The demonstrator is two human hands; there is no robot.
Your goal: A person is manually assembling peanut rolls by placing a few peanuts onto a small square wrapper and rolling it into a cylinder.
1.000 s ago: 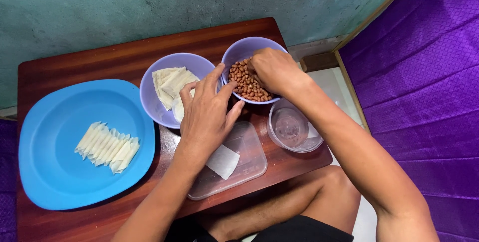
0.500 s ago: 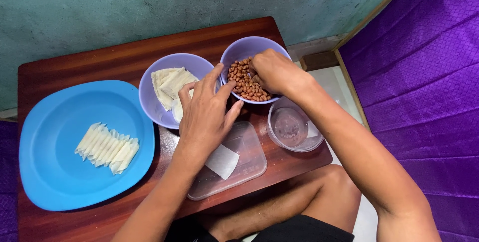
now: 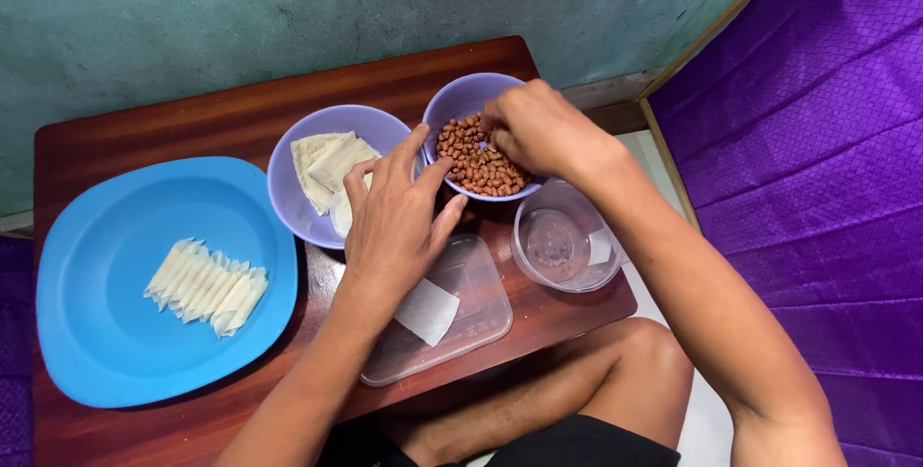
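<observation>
Right hand curled over the bowl of peanuts, fingertips bunched down among the nuts at the bowl's far side; whether any nut is actually pinched, hidden by the knuckles and impossible to tell. Left hand spread flat and open, palm down, fingers fanned toward the two bowls, index and middle tips reaching the near rim of the peanut bowl, thumb side lying over the edge of the bowl of wrappers. Nothing gripped in it.

Peanut bowl: pale purple, at the back of the table toward the right, filled with reddish-brown peanuts. Just to its left and touching or nearly touching, a second purple bowl holding pale folded pastry sheets. Beneath the left palm and wrist, a clear plastic lid lying flat near the front edge of the table, with one white wrapper resting on it. Right of that, just under the right forearm, a small clear round tub with a little water or residue in the bottom. Far left, a large blue plate carrying a neat row of rolled pastries. All on a dark wooden table set against a greenish wall, purple cloth to the right, bare knees below the table edge.
</observation>
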